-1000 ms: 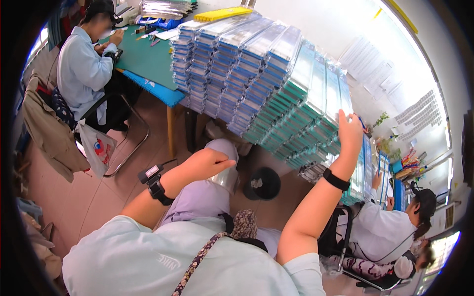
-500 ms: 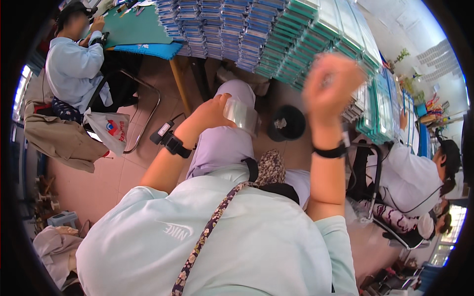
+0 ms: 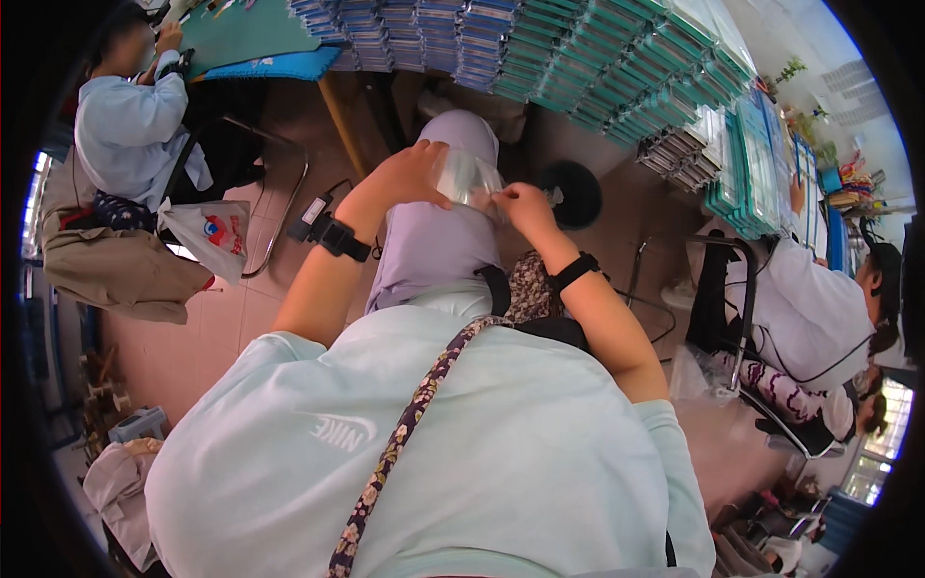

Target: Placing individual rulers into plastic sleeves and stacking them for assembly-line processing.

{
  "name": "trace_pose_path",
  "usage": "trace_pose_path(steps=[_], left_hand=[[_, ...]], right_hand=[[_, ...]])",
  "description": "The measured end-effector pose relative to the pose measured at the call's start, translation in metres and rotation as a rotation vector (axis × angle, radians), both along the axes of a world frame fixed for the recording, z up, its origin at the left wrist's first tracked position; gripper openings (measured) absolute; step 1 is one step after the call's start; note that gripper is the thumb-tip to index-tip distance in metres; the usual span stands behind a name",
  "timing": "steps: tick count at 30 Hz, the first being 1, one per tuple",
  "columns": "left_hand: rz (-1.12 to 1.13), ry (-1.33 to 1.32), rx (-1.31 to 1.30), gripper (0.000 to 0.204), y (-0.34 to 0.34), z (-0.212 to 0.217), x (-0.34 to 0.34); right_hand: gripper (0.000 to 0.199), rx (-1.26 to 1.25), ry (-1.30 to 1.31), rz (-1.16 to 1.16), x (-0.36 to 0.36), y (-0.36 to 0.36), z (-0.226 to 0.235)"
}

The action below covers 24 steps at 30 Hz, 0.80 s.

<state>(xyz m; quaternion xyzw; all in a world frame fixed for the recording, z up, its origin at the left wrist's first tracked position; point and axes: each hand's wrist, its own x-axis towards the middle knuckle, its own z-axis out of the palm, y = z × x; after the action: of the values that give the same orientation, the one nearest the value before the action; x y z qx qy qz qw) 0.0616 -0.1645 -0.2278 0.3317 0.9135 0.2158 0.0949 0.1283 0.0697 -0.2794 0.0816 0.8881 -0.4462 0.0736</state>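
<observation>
Above my raised thigh in lilac trousers, my left hand (image 3: 409,177) grips a clear, shiny plastic thing (image 3: 469,180) by its left side, thumb and fingers bent round it. It could be a roll or bundle of film; its exact kind does not show. At its right edge, my right hand (image 3: 529,210) is closed in a pinch, touching what looks like a corner of the plastic. Just beyond the right hand stands a dark round bin (image 3: 570,196) with some crumpled pale scrap in it.
Tall stacks of flat cases in blue and green (image 3: 578,72) rise ahead. At the left a person in light blue (image 3: 135,120) sits at a green-topped table (image 3: 255,40); a white bag (image 3: 207,236) hangs from the chair. Another person (image 3: 819,308) sits at the right by a metal-framed chair.
My right hand has come down and left from beside the stacks to the plastic thing's right edge. My left hand keeps its grip. The view has shifted slightly.
</observation>
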Motion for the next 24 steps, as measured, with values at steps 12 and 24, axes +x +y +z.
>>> trace_pose_path(steps=[12, 24], left_hand=[[0.102, -0.119, -0.055, 0.092, 0.003, 0.019, 0.011], [0.063, -0.137, -0.113, 0.093, 0.008, 0.016, 0.001]], right_hand=[[0.011, 0.682, 0.811, -0.111, 0.037, 0.051, 0.131], [0.008, 1.254, 1.127, -0.759, 0.174, 0.113, 0.282]])
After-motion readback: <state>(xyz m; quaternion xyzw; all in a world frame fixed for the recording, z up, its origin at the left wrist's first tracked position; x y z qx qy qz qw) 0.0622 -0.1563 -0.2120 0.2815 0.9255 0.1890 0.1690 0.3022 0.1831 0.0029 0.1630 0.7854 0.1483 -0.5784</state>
